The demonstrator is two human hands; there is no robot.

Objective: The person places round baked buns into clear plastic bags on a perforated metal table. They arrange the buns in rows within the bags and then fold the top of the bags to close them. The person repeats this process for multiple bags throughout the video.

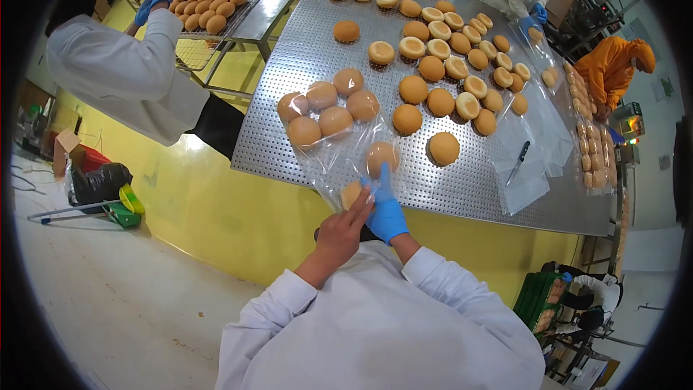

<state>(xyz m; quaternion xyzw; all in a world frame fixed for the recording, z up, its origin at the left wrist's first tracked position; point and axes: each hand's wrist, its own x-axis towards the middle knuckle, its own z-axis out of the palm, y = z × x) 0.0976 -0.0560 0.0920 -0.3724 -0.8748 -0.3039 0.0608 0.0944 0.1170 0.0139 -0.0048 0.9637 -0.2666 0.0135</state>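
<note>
At the near edge of the perforated metal table (pixel 274 148) lies a clear plastic bag (pixel 325 159) with several round brown buns (pixel 336 121) at its far end. My left hand (pixel 341 237), bare, pinches the bag's near end, fingers pressed together. Beside it, my right hand (pixel 386 215) wears a blue glove. Its fingers are stretched out and apart, one touching a single bun (pixel 381 157) under the film. Another bun (pixel 351 193) sits close to my fingertips, partly covered by them. Whether the gloved fingers are fully inside the bag is hard to make out.
Loose buns (pixel 440 101), some pale side up, spread over the table. To the right lie flat clear bags (pixel 523 137) with a black pen-like tool (pixel 517 162). Packed buns (pixel 593 152) line the right edge. Co-workers (pixel 119 72) stand around; a rack (pixel 216 0) holds more buns.
</note>
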